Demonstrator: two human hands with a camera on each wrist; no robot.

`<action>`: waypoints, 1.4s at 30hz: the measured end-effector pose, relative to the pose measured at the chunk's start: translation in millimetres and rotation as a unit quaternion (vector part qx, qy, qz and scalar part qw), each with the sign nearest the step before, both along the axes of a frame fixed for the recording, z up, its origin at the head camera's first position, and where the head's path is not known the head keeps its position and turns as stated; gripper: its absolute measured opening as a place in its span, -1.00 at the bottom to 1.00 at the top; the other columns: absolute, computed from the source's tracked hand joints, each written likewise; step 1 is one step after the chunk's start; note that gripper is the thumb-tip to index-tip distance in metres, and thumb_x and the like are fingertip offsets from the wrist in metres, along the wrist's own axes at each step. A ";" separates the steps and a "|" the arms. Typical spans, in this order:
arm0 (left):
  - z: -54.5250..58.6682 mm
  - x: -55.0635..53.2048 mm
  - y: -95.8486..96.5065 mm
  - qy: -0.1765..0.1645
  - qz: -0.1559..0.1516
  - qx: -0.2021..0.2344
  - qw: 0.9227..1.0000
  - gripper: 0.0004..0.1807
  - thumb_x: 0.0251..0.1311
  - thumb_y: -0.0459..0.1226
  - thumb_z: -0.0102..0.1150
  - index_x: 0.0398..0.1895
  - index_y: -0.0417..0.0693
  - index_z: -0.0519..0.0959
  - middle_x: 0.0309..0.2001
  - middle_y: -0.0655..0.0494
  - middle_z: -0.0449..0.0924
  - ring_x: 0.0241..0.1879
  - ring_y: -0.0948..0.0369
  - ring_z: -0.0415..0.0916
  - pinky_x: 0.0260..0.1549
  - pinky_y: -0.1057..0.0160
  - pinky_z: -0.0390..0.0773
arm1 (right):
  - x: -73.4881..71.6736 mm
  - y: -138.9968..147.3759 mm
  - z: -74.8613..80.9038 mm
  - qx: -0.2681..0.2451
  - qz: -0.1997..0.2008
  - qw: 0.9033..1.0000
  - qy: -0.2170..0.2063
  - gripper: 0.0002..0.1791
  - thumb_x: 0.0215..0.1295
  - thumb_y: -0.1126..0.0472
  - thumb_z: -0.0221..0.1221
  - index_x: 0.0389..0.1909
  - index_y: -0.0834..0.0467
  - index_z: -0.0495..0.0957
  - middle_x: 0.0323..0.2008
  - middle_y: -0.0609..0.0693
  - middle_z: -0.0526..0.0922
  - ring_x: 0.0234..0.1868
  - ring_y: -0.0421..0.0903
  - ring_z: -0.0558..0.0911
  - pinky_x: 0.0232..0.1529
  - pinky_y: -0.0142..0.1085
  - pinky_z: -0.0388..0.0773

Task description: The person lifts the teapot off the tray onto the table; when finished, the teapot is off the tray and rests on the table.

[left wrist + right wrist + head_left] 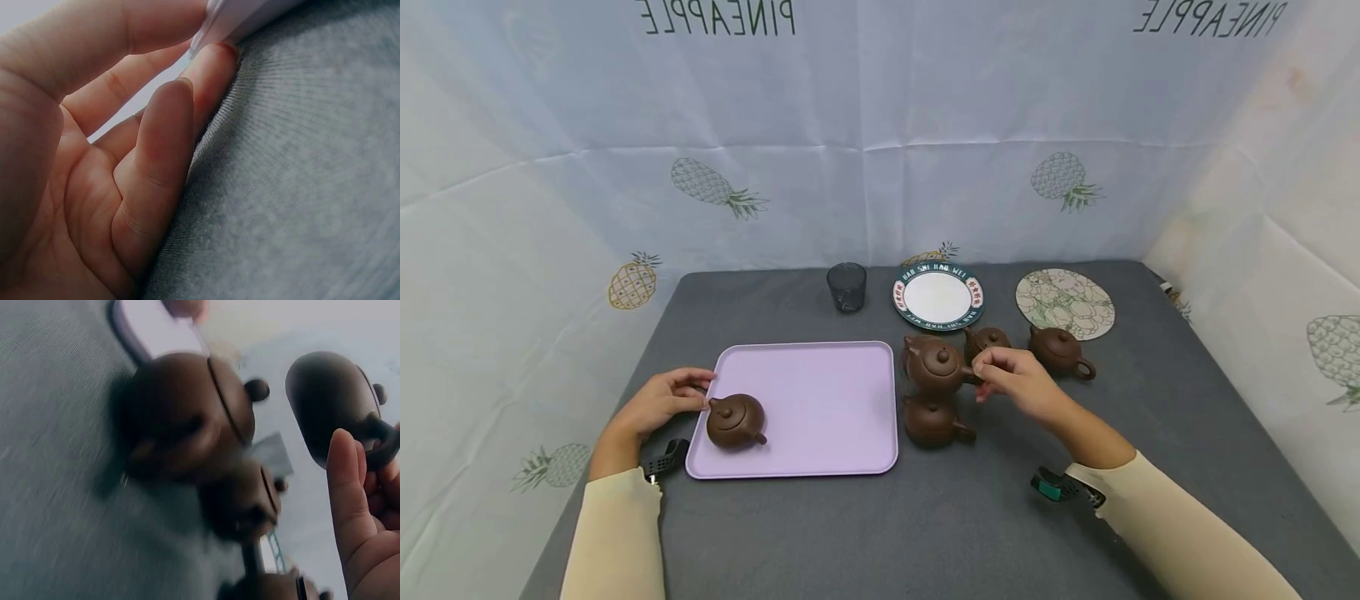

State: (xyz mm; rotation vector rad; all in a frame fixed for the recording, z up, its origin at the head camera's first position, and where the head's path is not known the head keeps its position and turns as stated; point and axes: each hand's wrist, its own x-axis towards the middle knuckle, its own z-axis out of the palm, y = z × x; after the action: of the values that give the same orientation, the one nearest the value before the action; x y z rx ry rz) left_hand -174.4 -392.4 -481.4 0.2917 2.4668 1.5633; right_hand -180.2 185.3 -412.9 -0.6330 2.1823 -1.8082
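Observation:
My right hand (1018,379) pinches the loop handle of a brown clay teapot (934,364) between thumb and fingers. In the right wrist view that lifted teapot (328,403) hangs apart from the other teapots. Below it, a second brown teapot (931,423) sits on the table just right of the tray. A smaller teapot (987,338) stands behind my right hand, and another teapot (1058,350) stands to its right. My left hand (658,404) rests with loosely bent fingers against the left rim of the lilac tray (827,412), beside a teapot (735,421) standing on it.
At the back of the grey table (850,533) stand a dark glass (847,287), a white plate with a patterned green rim (937,297) and a round floral mat (1066,302). Pineapple-print cloth (865,192) hangs behind and along both sides.

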 end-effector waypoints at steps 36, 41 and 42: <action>-4.0 -1.8 0.0 -0.001 0.004 0.000 1.000 -0.46 0.12 -0.50 0.29 0.19 -0.47 0.39 -0.09 -0.19 0.57 -0.29 0.27 0.63 -0.26 0.40 0.53 | 35.3 90.4 -53.8 -0.011 -0.007 0.999 -0.038 -0.76 0.46 0.41 -0.03 -0.30 0.58 0.41 -0.25 0.32 0.48 -0.38 -0.08 0.64 -0.34 -0.14 0.63; -2.9 -1.8 0.6 -0.001 0.003 -0.002 1.000 -0.46 0.13 -0.49 0.30 0.19 -0.47 0.39 -0.09 -0.19 0.57 -0.29 0.27 0.63 -0.26 0.40 0.53 | 36.3 90.2 -57.8 -0.013 -0.003 0.999 -0.048 -0.74 0.46 0.41 -0.04 -0.28 0.63 0.38 -0.25 0.34 0.47 -0.37 -0.08 0.64 -0.33 -0.14 0.63; -2.2 -1.7 1.0 -0.001 0.003 -0.004 1.000 -0.46 0.13 -0.49 0.30 0.19 -0.47 0.40 -0.09 -0.19 0.57 -0.29 0.27 0.63 -0.26 0.40 0.53 | 36.5 90.0 -58.3 -0.014 -0.003 0.999 -0.050 -0.73 0.46 0.41 -0.04 -0.28 0.64 0.38 -0.25 0.34 0.47 -0.36 -0.08 0.64 -0.33 -0.14 0.63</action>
State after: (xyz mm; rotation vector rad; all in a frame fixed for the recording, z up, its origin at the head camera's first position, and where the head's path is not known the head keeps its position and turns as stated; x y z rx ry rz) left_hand -176.1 -391.4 -483.5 0.2804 2.4737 1.5563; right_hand -143.7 275.3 -471.3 -0.5303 2.0989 -1.8351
